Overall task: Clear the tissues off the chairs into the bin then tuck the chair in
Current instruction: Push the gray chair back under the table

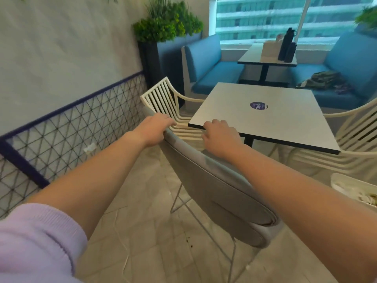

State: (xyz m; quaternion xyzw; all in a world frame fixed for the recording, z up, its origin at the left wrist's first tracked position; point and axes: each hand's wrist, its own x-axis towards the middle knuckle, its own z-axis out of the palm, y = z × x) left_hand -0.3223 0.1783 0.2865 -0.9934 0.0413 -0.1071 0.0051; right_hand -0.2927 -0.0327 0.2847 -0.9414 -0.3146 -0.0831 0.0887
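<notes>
1. Both your hands are on the top rim of the grey chair (216, 193). Your left hand (154, 129) curls over the rim's far-left end, and your right hand (221, 136) curls over it nearer the table. Each one grips the backrest.
2. The grey chair sits directly below and in front of you, tipped back toward you. Its wire legs (204, 223) show under the shell. The backrest rim runs from upper left to lower right, so its long axis lies diagonal to the table edge (265, 138), not square to it.
3. That's the key relation: the table (263, 111) lies just beyond your hands, ahead and to the right. Your right hand is nearer, almost at the table's near corner. Your left is further out, beside the white slatted chair (163, 97).
4. The likely step is tucking in. The push goes forward and right, and the left side probably needs more travel to square the chair up.
5. The seat is hidden behind the backrest, so you can't tell if any tissue is left on it.
6. The white bin (346, 186) sits low at the right edge, with pale crumpled stuff inside, probably tissues.
7. Risk: your right knuckles could pinch against the table edge.
</notes>
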